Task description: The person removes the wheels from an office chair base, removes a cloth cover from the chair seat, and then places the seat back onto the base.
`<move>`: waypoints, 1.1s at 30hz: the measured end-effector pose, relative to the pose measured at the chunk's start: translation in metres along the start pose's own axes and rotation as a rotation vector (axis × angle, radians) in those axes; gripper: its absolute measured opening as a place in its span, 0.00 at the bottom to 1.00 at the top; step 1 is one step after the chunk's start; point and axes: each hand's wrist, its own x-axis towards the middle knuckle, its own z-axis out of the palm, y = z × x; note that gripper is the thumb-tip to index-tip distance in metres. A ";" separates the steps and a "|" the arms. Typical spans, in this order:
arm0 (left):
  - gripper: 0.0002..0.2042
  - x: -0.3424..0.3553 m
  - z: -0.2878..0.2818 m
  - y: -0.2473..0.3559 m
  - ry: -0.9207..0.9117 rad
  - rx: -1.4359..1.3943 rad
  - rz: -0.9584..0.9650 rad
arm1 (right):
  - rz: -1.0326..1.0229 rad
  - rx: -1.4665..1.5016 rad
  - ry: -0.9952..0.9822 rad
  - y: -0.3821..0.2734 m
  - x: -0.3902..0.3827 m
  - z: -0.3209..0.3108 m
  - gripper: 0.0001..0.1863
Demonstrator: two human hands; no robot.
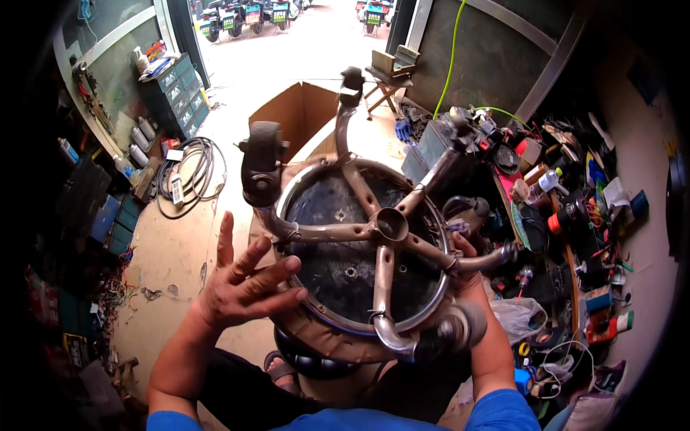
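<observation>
**Upturned wheeled stool base held between two hands**

A five-armed metal chair base (381, 230) stands upside down in the middle of the view, just in front of the person, its central hub facing up and its tubular arms spreading over a metal ring (359, 179) and the dark round underside of a seat (338, 266). A black caster (261, 161) sits on the end of the far-left arm, another caster (351, 80) on the far arm, and a blurred one (460, 325) on the near arm.

The left hand (244, 284) is at the left rim of the ring, fingers spread and open, the fingertips (296, 294) just touching or next to the seat's edge; it grips nothing. The right hand (463, 251) is on the right side, mostly hidden behind the arm of the base; whether its fingers are closed on the tube cannot be told.

Beyond the stool lies an open cardboard box (302, 108) on the floor. To the far left stand a small drawer cabinet (176, 93) and a coil of cable (190, 172). On the right a cluttered bench (568, 215) carries tools, bottles and wires, with a green hose (451, 57) running up the far wall. Parked scooters (244, 16) show through the far doorway.
</observation>
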 end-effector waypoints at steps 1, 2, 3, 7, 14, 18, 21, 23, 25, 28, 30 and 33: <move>0.24 0.000 -0.003 -0.001 0.002 0.063 0.009 | 0.031 0.039 -0.006 0.003 0.003 0.009 0.28; 0.24 -0.003 -0.008 -0.002 0.000 0.098 0.021 | 0.069 0.027 -0.008 0.011 0.002 0.032 0.23; 0.23 -0.006 -0.012 -0.002 -0.005 0.102 0.009 | 0.076 -0.055 0.023 0.020 -0.001 0.057 0.24; 0.19 -0.007 -0.009 -0.004 0.027 0.038 -0.091 | 0.107 -0.156 -0.040 0.010 -0.015 0.045 0.26; 0.44 -0.020 0.014 -0.004 0.172 -0.344 -0.536 | 0.057 -0.025 -0.112 0.017 -0.028 0.096 0.28; 0.55 0.004 0.031 0.013 0.466 -1.194 -0.866 | -0.025 -0.041 -0.055 0.017 -0.036 0.090 0.21; 0.36 -0.006 0.036 0.006 0.605 -1.786 -1.112 | -0.011 -0.021 -0.088 0.024 -0.021 0.075 0.14; 0.34 -0.012 0.034 0.000 0.604 -2.098 -1.146 | 0.007 -0.103 0.004 0.027 -0.025 0.085 0.15; 0.33 -0.015 0.038 0.001 0.485 -1.939 -1.230 | 0.002 -0.160 0.055 0.033 -0.027 0.096 0.12; 0.32 -0.023 0.055 0.004 0.356 -1.795 -1.360 | -0.002 -0.240 0.098 0.032 -0.027 0.098 0.11; 0.33 -0.020 0.057 0.006 0.335 -1.739 -1.446 | -0.052 -0.297 0.123 0.031 -0.027 0.099 0.11; 0.33 -0.020 0.063 0.005 0.322 -1.748 -1.487 | -0.106 -0.359 0.165 0.029 -0.034 0.114 0.12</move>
